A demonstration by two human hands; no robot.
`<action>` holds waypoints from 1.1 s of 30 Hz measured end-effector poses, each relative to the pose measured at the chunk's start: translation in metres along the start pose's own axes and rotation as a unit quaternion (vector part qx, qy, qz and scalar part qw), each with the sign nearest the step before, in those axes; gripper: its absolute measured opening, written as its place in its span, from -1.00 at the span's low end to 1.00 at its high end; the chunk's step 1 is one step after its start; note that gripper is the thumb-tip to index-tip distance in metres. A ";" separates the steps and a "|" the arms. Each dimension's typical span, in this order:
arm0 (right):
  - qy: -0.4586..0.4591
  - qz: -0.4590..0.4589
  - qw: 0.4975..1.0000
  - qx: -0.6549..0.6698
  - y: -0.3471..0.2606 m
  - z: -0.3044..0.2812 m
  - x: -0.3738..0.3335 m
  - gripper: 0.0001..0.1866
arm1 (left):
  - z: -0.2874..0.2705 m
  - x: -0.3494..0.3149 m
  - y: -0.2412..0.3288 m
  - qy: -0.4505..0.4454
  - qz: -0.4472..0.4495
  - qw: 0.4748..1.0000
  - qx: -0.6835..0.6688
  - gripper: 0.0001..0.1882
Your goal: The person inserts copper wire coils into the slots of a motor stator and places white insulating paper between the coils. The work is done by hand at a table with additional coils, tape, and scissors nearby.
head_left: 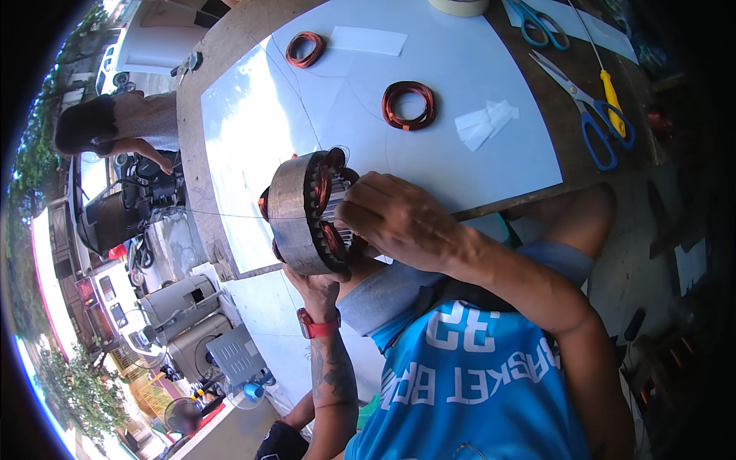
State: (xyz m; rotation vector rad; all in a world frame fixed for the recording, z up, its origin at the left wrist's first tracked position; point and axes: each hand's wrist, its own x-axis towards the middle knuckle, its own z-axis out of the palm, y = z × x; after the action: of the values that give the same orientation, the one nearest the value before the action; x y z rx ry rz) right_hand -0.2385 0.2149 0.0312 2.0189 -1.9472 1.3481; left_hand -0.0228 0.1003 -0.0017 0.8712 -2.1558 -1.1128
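My left hand (313, 287), below a red wristwatch, grips the underside of a round steel motor stator (290, 211). The stator is tilted at the near edge of the white sheet, its toothed, slotted bore turned to the right. Copper winding coils (323, 188) sit in some slots and bulge out at the rim. At the bore's opening is my right hand (395, 217), fingers bent and pinched together beside the windings. Whatever is between those fingertips is hidden. Thin loose wire stretches left and upward from the stator.
On the white sheet (345, 100) lie two copper wire coils (407, 106) (305, 49) and white paper strips (487, 124). Blue-handled scissors (586, 103), smaller scissors (537, 24), a yellow-handled screwdriver (612, 100) and a tape roll (460, 7) lie at the far right. Another person (138, 123) is at the left.
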 end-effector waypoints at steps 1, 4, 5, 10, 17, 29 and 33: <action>-0.011 0.005 1.000 -0.008 -0.002 -0.002 0.002 -0.77 | -0.001 -0.001 -0.004 0.006 0.012 1.000 0.000 0.16; -0.054 -0.009 0.996 -0.076 -0.010 -0.011 0.009 -0.74 | -0.001 -0.006 -0.017 0.052 0.014 0.998 -0.027 0.20; -0.083 -0.001 0.994 -0.075 -0.012 -0.013 0.011 -0.81 | 0.000 -0.007 -0.021 0.065 0.021 0.997 -0.027 0.21; -0.060 -0.022 0.996 -0.062 -0.008 -0.007 0.013 -0.83 | 0.000 -0.012 -0.023 0.088 0.017 0.995 -0.038 0.22; 0.136 0.102 0.978 0.119 0.010 -0.017 -0.005 -0.84 | -0.012 -0.001 -0.014 -0.029 0.018 0.999 -0.010 0.16; 0.012 0.078 0.995 -0.063 -0.005 -0.039 -0.025 -0.71 | -0.032 0.018 -0.032 -0.148 0.052 0.985 0.067 0.13; -0.013 0.076 0.997 -0.016 -0.015 -0.016 -0.030 -0.57 | -0.027 0.012 -0.025 -0.110 0.052 0.992 0.030 0.12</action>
State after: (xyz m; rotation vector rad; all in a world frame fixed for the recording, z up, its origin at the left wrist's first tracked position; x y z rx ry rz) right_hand -0.2302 0.2509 0.0321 1.9184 -2.1590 1.3164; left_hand -0.0037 0.0666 -0.0075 0.6805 -2.3961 -1.1432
